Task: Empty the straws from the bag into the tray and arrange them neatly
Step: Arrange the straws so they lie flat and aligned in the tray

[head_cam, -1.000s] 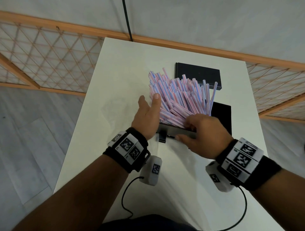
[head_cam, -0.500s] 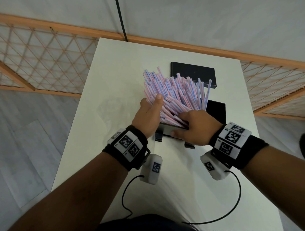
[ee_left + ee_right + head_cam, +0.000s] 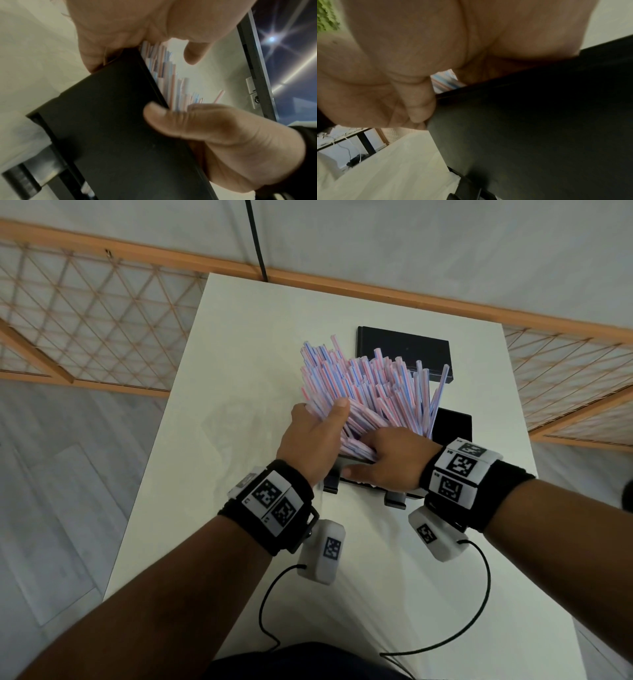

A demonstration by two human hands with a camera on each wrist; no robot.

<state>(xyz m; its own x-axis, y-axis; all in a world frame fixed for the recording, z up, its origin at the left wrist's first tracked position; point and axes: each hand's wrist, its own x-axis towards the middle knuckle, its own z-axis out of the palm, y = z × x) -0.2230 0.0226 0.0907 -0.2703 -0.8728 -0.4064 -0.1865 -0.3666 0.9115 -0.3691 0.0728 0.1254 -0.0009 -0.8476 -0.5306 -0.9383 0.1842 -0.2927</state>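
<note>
**A:** ok why are both hands crowding that tray (image 3: pixel 452 424) like that?

**B:** Looks like squaring-up to me. The straws (image 3: pixel 373 385) are sitting in the tray already, heaped and fanning out over its far edge toward the black box (image 3: pixel 404 347), so they're nowhere near neat. The left hand (image 3: pixel 310 440) is lying flat against the left flank of the pile, fingers straight and together, thumb on top. I'd guess it's acting as a wall so the loose ones get herded inward instead of rolling onto the worktop (image 3: pixel 239 371).

**A:** and the right?

**B:** The right hand (image 3: pixel 387 462) is sitting at the near end, thumb pressing along the tray's front wall and fingers curling over onto the straw ends. It's probably doing two jobs: pinning the tray so it isn't sliding, and tamping the ends flush. In the left wrist view that thumb (image 3: pixel 171 121) is right on the tray edge, with straw tips poking up behind it.

**A:** bag?

**B:** Not seeing one anywhere, so the emptying part seems done. What's left is the tidying, and with the far ends splaying this much, a hard shove could be tipping some out.
</note>
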